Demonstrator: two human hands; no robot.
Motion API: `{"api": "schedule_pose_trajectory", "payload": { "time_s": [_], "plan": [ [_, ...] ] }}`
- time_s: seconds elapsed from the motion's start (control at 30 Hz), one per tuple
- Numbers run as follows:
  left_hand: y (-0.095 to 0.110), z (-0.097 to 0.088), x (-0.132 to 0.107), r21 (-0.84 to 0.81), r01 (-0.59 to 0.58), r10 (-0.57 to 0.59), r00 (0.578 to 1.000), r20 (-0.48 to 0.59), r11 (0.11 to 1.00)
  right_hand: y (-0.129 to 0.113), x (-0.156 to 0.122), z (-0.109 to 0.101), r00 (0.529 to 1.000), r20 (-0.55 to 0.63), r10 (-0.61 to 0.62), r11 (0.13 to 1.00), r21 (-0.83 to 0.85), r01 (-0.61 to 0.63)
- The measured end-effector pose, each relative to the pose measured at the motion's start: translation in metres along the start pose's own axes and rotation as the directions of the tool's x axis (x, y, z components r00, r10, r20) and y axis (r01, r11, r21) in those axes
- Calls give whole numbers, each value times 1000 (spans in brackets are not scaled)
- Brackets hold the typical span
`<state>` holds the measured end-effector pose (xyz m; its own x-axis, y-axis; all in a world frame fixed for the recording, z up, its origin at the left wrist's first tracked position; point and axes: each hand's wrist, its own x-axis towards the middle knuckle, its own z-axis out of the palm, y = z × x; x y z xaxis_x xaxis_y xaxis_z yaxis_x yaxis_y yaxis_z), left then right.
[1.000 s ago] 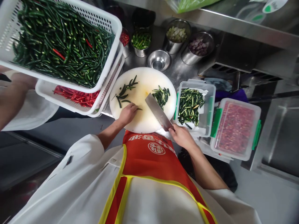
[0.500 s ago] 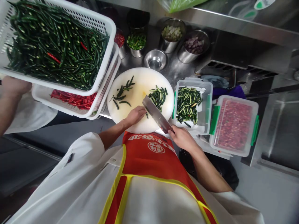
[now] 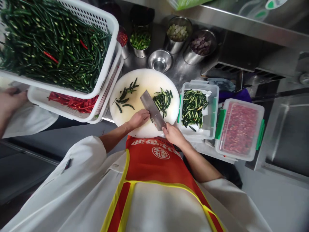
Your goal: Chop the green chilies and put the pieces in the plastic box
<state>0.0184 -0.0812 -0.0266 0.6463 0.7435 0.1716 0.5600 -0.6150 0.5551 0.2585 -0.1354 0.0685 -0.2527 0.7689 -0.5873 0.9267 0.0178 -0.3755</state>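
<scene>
My right hand (image 3: 174, 134) is closed round the handle of a cleaver (image 3: 154, 112). The broad blade lies across the front half of a round white cutting board (image 3: 145, 79). Right beside the blade, the curled fingers of my left hand (image 3: 139, 118) press a green chili pepper against the board; fingers and blade mostly hide it. Several whole green chili peppers (image 3: 123, 94) are scattered on the board's left side. A pile of split green chili peppers (image 3: 163, 99) sits on its right side, partly behind the blade.
Baskets of green chilies (image 3: 60, 54) and red chilies (image 3: 74, 102) stand at left, near another person's hand (image 3: 11, 101). At right are a plastic tub of cut chilies (image 3: 213, 112) and a lidded tub of minced meat (image 3: 241, 127). Behind the board stands a steel bowl (image 3: 160, 61).
The cleaver has moved left and its blade now covers the pepper bit that showed by my left fingers. My right hand moved left with it. The other person's hand shifted slightly left and down.
</scene>
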Motion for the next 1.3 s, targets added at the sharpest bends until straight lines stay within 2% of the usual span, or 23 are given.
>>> {"api": "schedule_pose_trajectory", "payload": {
  "time_s": [0.1, 0.17, 0.23, 0.3, 0.37, 0.4, 0.5, 0.6, 0.73, 0.87, 1.1, 1.2, 1.3],
  "plan": [
    [-1, -7, -3, -5, 14, -14, 1000, 0, 1000, -5, 15, 2, 998, -65, 18, 1000, 25, -16],
    [-7, -20, -7, 38, 100, -98, 994, -49, 994, 2, 8, -2, 997, -82, 14, 999, 36, -12],
    [-18, -38, -12, 119, 255, -240, 962, -133, 960, 12, -7, -7, 998, -69, -11, 999, 33, 13],
    [-31, -56, -17, 204, 404, -373, 911, -176, 892, 23, -25, -11, 998, -25, -62, 998, 26, 63],
    [-44, -70, -21, 272, 478, -454, 878, -149, 835, 32, -39, -13, 992, 39, -120, 993, 22, 119],
    [-47, -73, -22, 293, 483, -470, 875, -118, 825, 35, -43, -13, 988, 68, -140, 990, 21, 139],
    [-47, -70, -21, 281, 407, -414, 910, -36, 869, 41, -45, -12, 987, 98, -128, 992, 1, 128],
    [-31, -52, -13, 207, 258, -270, 962, 30, 944, 41, -38, -12, 998, 55, -44, 998, -43, 46],
    [-6, -25, -2, 92, 104, -111, 991, 79, 990, 34, -34, -18, 999, 16, 28, 997, -79, -27],
    [1, -12, -1, 26, 58, -59, 997, 40, 998, 27, -41, -25, 998, 53, -19, 999, -26, 20],
    [-11, -7, -6, -17, -5, 5, 1000, 22, 1000, 35, -50, -39, 989, 137, -63, 998, 4, 63],
    [-12, -6, -6, -26, -8, 8, 1000, 12, 1000, 24, -37, -33, 986, 148, -71, 997, -33, 77],
    [-11, -5, -4, -25, -15, 15, 1000, -2, 1000, 4, -8, -16, 995, 79, -62, 997, -47, 66]
  ]
}}
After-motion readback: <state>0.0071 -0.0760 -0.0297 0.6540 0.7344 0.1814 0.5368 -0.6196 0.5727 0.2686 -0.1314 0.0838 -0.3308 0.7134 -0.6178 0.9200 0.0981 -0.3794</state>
